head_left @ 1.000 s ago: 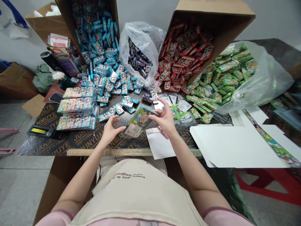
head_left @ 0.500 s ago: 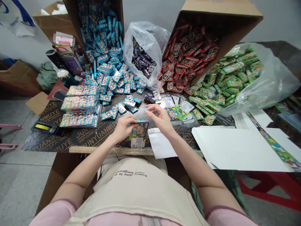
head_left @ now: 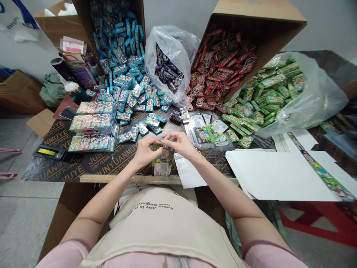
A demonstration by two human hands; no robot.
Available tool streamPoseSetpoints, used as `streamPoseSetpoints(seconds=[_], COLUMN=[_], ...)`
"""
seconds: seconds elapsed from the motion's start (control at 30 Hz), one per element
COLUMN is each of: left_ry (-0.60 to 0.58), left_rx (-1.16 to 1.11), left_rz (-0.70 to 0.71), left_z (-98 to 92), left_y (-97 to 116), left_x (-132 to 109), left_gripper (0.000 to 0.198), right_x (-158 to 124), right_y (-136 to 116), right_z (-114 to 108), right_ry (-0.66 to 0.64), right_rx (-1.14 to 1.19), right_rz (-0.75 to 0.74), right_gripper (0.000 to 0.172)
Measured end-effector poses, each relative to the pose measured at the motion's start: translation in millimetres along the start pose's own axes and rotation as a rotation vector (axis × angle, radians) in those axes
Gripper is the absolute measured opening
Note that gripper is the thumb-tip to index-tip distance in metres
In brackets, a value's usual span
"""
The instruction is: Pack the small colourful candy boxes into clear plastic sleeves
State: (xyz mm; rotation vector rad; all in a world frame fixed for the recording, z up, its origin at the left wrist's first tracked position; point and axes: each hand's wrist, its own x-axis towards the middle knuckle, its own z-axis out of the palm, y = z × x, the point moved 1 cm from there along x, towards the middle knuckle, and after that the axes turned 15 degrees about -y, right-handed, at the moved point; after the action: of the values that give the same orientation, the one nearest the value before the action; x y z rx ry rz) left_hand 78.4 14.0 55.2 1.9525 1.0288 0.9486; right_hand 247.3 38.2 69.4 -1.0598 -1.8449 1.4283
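In the head view my left hand (head_left: pixel 147 152) pinches the upper left edge of a dark printed packet (head_left: pixel 163 166), which has a green strip and a pale panel near its bottom. My right hand (head_left: pixel 180 146) has its fingertips closed at the top of the same packet, touching the left fingertips. What lies between the fingertips is mostly hidden; a speck of blue shows there. Under the right wrist is a white sheet (head_left: pixel 189 171). Beyond the hands, small blue boxes (head_left: pixel 142 128) and purple boxes (head_left: pixel 176 116) lie loose on the dark board.
Stacked wrapped packs (head_left: pixel 92 123) stand at left, near a black tray (head_left: pixel 51 152). Behind are a carton of blue boxes (head_left: pixel 119 41), a clear bag (head_left: pixel 170 63), a carton of red boxes (head_left: pixel 225 67) and green boxes (head_left: pixel 279 85). Flat printed pouches (head_left: pixel 206 134) and white cards (head_left: pixel 279 175) lie right.
My right hand has moved left and down, from beside the packet onto its top, and its fingers have closed there. The left hand keeps its hold in about the same place.
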Motion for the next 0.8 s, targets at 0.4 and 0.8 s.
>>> streamPoseSetpoints(seconds=[0.4, 0.8], left_ry=[0.095, 0.229], left_rx=[-0.069, 0.398], left_rz=[-0.136, -0.033], left_z=[15.3, -93.9], left_y=[-3, 18], left_x=[-1, -75], left_gripper=[0.015, 0.027], right_x=[-6, -21], right_y=[13, 88], right_z=[20, -72], right_ry=[0.189, 0.551], right_rx=[0.28, -0.354], right_rz=[0.049, 0.286], right_gripper=[0.023, 0.071])
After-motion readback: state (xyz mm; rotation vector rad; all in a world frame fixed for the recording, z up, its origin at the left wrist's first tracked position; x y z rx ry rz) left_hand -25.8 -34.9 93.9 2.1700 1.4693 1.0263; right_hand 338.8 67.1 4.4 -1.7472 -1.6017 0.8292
